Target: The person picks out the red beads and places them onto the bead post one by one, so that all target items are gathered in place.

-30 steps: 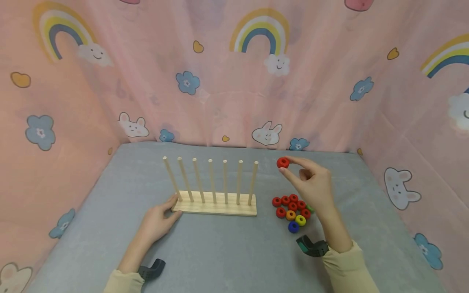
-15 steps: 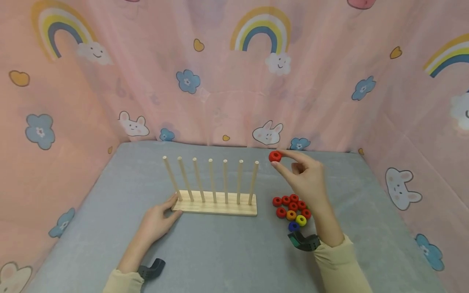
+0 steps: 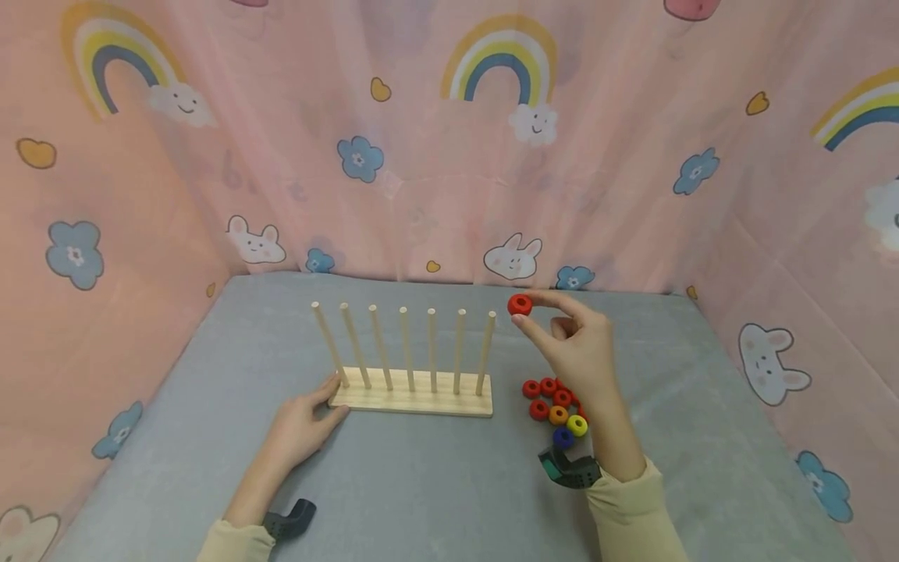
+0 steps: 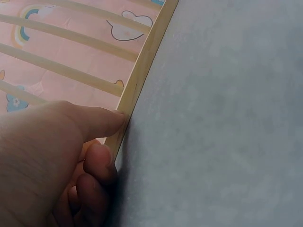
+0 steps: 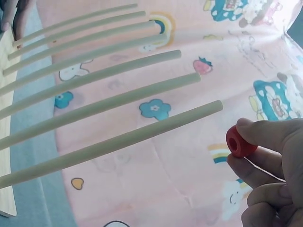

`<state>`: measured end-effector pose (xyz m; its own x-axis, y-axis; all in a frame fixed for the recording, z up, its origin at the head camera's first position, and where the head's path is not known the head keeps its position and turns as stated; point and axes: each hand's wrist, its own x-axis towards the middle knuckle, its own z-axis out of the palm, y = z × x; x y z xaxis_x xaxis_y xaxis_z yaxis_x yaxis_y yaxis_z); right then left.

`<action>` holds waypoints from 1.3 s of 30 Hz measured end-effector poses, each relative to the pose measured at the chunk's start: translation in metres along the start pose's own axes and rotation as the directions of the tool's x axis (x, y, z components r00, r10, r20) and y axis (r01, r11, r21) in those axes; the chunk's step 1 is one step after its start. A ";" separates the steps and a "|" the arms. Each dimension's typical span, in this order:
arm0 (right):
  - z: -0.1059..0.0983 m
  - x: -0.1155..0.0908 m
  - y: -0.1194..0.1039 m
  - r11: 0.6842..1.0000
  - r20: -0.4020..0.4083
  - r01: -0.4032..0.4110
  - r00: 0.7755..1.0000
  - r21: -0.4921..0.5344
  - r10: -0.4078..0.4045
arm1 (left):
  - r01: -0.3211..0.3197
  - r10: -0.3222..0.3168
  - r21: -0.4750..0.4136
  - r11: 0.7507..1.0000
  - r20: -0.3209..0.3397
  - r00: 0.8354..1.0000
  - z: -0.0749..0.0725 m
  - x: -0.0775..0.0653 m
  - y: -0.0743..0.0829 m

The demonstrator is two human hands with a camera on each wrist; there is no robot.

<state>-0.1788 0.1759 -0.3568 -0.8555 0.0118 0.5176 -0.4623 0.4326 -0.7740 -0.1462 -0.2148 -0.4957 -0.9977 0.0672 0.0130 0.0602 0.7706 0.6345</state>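
Note:
A wooden peg rack [image 3: 421,401] stands on the table, its row of several bare upright pegs fixed in a flat base. My left hand [image 3: 300,429] holds the left end of that base, thumb along the front edge [image 4: 124,106] and fingers around the end. Between thumb and fingertips my right hand [image 3: 583,343] pinches a red bead [image 3: 520,305], its hole showing. The bead is up at the height of the peg tops, just right of the rightmost peg [image 3: 487,351]. In the right wrist view the bead [image 5: 241,142] is apart from that peg's tip [image 5: 218,105].
Loose beads lie on the grey table [image 3: 421,492] under the right forearm: several red beads [image 3: 538,410], an orange bead [image 3: 558,415], a yellow bead [image 3: 577,425] and a blue bead [image 3: 563,437]. A pink patterned curtain [image 3: 421,211] surrounds the table's back and sides.
My right hand has carried the red bead leftward, closer to the rightmost peg, and its forearm now covers part of the bead pile. My left hand and the rack have stayed put.

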 end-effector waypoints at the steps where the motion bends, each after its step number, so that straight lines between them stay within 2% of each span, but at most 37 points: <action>1: 0.000 0.000 0.000 1.000 -0.002 0.001 1.000 -0.002 -0.001 | 0.002 -0.002 0.001 1.000 0.001 1.000 0.000 0.000 0.000; 7: 0.002 -0.003 -0.003 0.999 -0.018 0.024 1.000 -0.041 -0.025 | 0.010 -0.010 -0.013 1.000 0.002 1.000 0.000 -0.001 0.000; 17: 0.008 -0.009 -0.013 0.999 -0.010 0.043 0.999 0.000 -0.043 | 0.011 -0.011 -0.024 1.000 0.002 1.000 0.000 -0.002 0.000; 27: 0.015 -0.007 -0.009 0.999 0.003 0.042 0.999 -0.001 -0.042 | 0.008 -0.008 -0.026 1.000 0.007 1.000 0.000 0.001 -0.002; 39: 0.021 -0.008 -0.011 0.997 0.033 0.045 0.998 0.055 -0.047 | 0.001 -0.001 -0.015 1.000 -0.008 1.000 0.001 0.000 -0.002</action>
<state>-0.1718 0.1519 -0.3599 -0.8403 -0.0383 0.5407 -0.5122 0.3827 -0.7689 -0.1462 -0.2157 -0.4972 -0.9979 0.0618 0.0183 0.0589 0.7609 0.6462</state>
